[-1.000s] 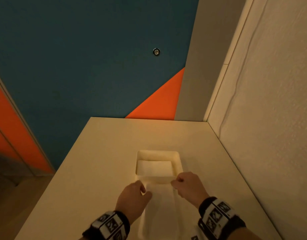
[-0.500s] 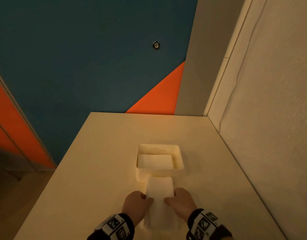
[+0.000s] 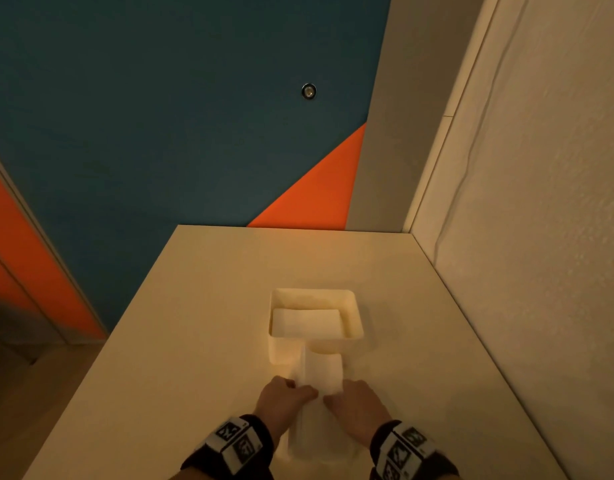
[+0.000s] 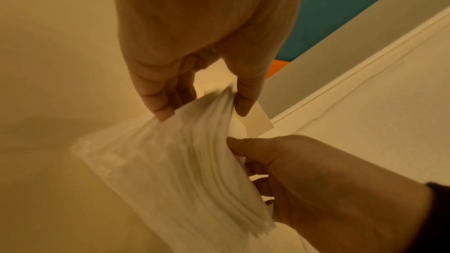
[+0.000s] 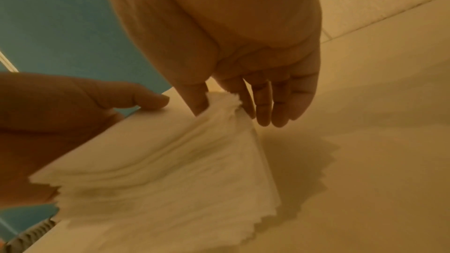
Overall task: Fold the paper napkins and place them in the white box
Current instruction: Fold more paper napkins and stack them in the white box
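Paper: a white napkin (image 3: 321, 379) lies folded into a narrow strip on the pale desk (image 3: 201, 306), with a thick stack of napkins (image 4: 185, 164) under the hands at its near end.
Landmark: the white box (image 3: 354, 308) stands on the desk, straight ahead of both hands; everything below is placed from it.
Long axis: the strip runs toward the box, its far end just in front of the box's near wall, its near end between the hands.
Already inside: one folded napkin (image 3: 307, 323) lies flat on the box floor, turned crosswise to the strip outside.
Left hand (image 3: 284, 398): on the near side of the box, at the strip's left edge, thumb and fingertips (image 4: 162, 113) pinching the paper layers.
Right hand (image 3: 355, 400): level with the left, at the right edge, thumb and fingers (image 5: 264, 107) pinching a corner of the layers.
Nearer hand: neither clearly; both sit about equally far from the box.
Judged step: the strip looks ready for one more fold across its length, which would bring it close to the shape of the napkin in the box.
What the move turns on: the box lies along the strip's own axis, so a straight push forward should carry it in.
Risk: the wrist views are blurred, so how many sheets each pinch holds cannot be told; extra sheets may lift.
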